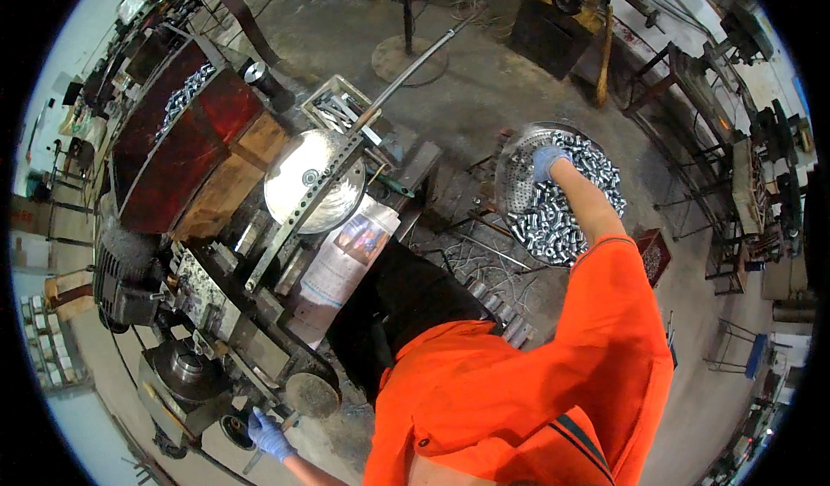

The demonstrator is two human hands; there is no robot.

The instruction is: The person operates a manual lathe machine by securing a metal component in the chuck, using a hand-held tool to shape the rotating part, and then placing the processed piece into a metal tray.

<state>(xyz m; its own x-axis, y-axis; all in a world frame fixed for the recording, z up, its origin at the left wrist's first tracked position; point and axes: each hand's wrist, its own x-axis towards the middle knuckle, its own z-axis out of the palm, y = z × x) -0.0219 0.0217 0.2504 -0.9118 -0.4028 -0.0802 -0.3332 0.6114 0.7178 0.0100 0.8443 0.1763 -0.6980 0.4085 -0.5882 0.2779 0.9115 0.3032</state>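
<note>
My left hand (270, 436), in a blue glove, is at the lower left beside a black handwheel (235, 431) on the machine. Its fingers close around a lever (291, 419) whose ends show on either side of the glove. My right arm stretches far forward to a round perforated metal basin (517, 183). There my right hand (548, 163), also gloved in blue, touches the upper left of a heap of short shiny metal sleeves (562, 218). Its fingertips are hidden, so any sleeve in them does not show.
A bright metal disc (316, 182) and a perforated bar (298, 222) sit on the machine, beside a printed paper sheet (339, 270). A red hopper (186, 131) with metal parts stands at left. Larger metal cylinders (510, 317) lie near my body; a red bin (654, 255) is right.
</note>
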